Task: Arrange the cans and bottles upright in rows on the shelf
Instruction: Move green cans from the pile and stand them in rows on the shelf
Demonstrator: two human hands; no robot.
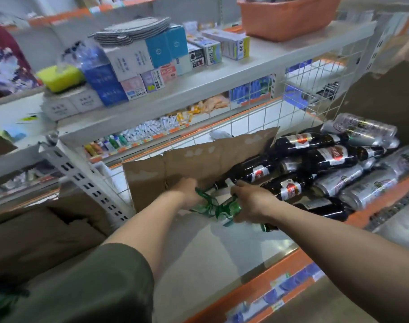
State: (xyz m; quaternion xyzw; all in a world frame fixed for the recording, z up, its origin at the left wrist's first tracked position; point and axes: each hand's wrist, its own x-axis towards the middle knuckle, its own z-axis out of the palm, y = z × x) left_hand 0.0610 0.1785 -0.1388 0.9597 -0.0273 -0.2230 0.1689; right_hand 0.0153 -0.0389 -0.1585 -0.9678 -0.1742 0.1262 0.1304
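On the low white shelf (222, 257) a heap of dark brown bottles (324, 157) with red-and-white labels and silver cans (366, 190) lies on its side at the right. Both my hands reach into the shelf's back left part, in front of a brown cardboard sheet (199, 164). My right hand (252, 199) grips a green bottle (234, 207) that lies tilted. My left hand (187, 190) holds green, glassy-looking material (208, 201) beside it; blur hides exactly what it is. Another green bottle end (267, 227) pokes out below my right wrist.
A white wire grid (257, 117) backs the shelf. The shelf above carries small boxes (152, 64) and an orange basket (287, 17). Cardboard boxes (47, 234) stand at the left. An orange price strip (268, 287) runs along the shelf's front edge.
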